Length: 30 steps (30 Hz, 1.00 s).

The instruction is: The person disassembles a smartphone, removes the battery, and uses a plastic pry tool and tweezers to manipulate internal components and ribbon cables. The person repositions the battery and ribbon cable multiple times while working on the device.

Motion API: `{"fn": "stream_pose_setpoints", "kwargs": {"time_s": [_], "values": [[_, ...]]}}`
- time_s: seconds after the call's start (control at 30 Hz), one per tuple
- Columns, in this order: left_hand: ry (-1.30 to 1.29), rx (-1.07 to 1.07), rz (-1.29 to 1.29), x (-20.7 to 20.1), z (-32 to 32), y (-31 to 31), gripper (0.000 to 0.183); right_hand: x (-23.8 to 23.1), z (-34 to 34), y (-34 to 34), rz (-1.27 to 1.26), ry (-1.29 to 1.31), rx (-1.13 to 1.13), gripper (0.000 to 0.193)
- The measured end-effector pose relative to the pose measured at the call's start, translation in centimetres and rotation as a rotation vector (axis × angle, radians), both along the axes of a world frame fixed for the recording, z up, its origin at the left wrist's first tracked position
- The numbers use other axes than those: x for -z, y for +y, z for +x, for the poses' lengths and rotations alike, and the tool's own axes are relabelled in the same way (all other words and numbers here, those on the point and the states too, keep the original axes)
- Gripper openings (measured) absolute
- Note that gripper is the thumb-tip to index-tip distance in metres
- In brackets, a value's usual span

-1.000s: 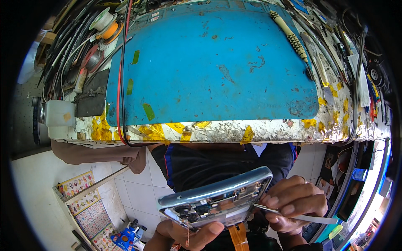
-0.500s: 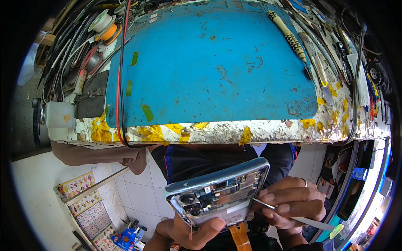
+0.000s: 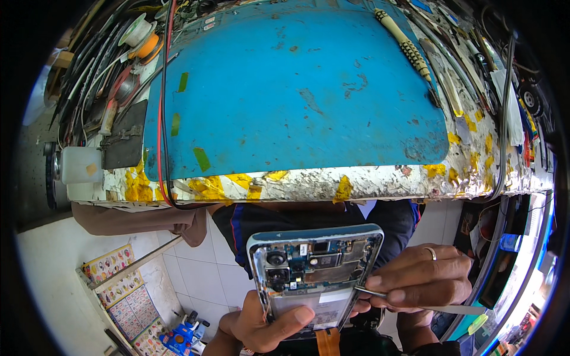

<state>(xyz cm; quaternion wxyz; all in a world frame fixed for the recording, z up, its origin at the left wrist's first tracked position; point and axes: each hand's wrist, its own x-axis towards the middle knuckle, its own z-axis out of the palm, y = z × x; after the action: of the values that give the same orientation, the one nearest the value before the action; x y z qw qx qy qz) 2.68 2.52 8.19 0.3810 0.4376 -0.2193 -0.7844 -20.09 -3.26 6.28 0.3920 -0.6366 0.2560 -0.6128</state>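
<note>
I read edge work, probably prying: left hand [image 3: 261, 326] grips the open phone [image 3: 332, 276], right hand [image 3: 427, 277] pinches a tool [image 3: 456, 309] at its right edge; next calls for light pressure.

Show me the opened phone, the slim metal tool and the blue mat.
Opened phone [image 3: 320, 275], head view: middle of its exposed insides.
Slim metal tool [image 3: 456, 309], head view: its flat tail end.
Blue mat [image 3: 273, 113], head view: its bare middle.

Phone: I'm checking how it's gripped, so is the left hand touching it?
Touching: the head view shows the left hand holding the phone, its thumb lying across it.
</note>
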Motion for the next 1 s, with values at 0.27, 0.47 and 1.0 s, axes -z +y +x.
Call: {"fn": "stream_pose_setpoints", "kwargs": {"time_s": [0.27,0.47,1.0], "values": [[0.315,0.097,0.177,-0.4,-0.4,-2.0,0.060,-0.1,-0.3,-0.5,-0.096,0.030,-0.038,0.017],[0.462,0.172,0.175,-0.5,-0.6,-3.0,0.060,0.6,0.1,-0.4,-0.150,0.023,-0.021,0.015],[0.508,0.098,0.177,0.1,-0.3,-2.4,0.065,0.8,1.1,1.7,-0.006,-0.024,0.108,0.021]]}}
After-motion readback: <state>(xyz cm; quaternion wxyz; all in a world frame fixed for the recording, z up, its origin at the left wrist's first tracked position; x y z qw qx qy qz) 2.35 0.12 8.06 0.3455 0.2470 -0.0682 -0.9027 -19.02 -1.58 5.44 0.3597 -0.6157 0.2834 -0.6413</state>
